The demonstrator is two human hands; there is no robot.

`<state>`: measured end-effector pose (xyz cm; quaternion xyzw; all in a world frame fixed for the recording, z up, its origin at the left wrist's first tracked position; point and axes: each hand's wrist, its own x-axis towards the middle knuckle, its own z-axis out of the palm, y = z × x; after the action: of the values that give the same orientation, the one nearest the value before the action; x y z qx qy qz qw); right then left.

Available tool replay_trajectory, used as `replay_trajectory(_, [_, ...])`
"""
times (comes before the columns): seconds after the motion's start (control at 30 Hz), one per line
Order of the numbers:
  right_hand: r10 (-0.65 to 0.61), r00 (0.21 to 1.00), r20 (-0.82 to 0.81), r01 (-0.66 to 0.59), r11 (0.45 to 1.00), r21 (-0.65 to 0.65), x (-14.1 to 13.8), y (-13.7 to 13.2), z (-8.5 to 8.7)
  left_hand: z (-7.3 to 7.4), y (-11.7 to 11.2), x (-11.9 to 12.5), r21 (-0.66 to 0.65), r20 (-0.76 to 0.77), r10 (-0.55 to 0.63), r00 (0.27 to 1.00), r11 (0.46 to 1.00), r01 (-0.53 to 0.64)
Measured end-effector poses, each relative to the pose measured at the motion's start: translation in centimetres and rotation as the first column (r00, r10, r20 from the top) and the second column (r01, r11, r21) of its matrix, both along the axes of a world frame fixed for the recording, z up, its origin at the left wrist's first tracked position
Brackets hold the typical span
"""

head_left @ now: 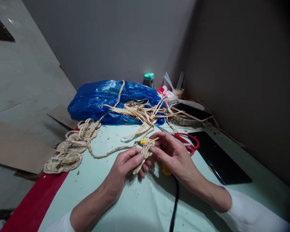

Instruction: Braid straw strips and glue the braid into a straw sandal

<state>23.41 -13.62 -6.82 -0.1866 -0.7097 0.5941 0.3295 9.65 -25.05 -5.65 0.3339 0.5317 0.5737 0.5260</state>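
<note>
Between my two hands, over the middle of the table, is a small coiled piece of braided straw cord [148, 149]. My left hand [128, 163] pinches its lower left part, a short end sticking out below the fingers. With thumb and fingertips, my right hand [170, 153] grips its upper right edge. A long braided cord [108, 155] runs from near my left hand to the left and up onto a blue plastic bag [94, 100]. Just behind the coil lies a yellow-handled tool [145, 141], partly hidden. Red-handled scissors [194, 141] lie beyond my right hand.
Finished-looking braided loops [67, 161] are heaped along the left edge. Dry straw strips [140, 112] spill from the bag. A black tablet [219, 161] lies at right; a phone-like device [193, 111] rests on a basket [181, 120]. A black cable [175, 206] crosses the front.
</note>
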Motion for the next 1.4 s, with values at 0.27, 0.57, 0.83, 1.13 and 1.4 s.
replay_trajectory(0.27, [0.052,0.986,0.161,-0.076,0.987,0.145,0.3,-0.1,0.9,-0.1,0.0,-0.6,-0.026,-0.045,-0.010,0.999,1.000,0.008])
replay_trajectory(0.57, [0.253,0.918,0.304,-0.382,0.771,0.510,0.9,0.4,1.3,-0.1,-0.5,-0.8,-0.073,-0.190,-0.118,0.975,0.992,0.106])
replay_trajectory(0.83, [0.342,0.896,0.282,-0.437,0.789,0.432,0.6,-0.3,0.4,-0.1,-1.3,-0.9,-0.096,-0.253,-0.144,0.957,0.988,0.124])
replay_trajectory(1.13, [0.346,0.909,0.231,-0.415,0.796,0.442,0.2,0.2,-0.7,-1.2,-0.7,-0.8,-0.128,-0.076,-0.114,0.991,0.986,0.103])
replay_trajectory(1.4, [0.107,0.993,0.054,-0.115,0.715,0.690,-0.1,0.7,-0.6,0.7,-0.3,-1.0,-0.091,0.163,0.033,0.986,0.996,-0.019])
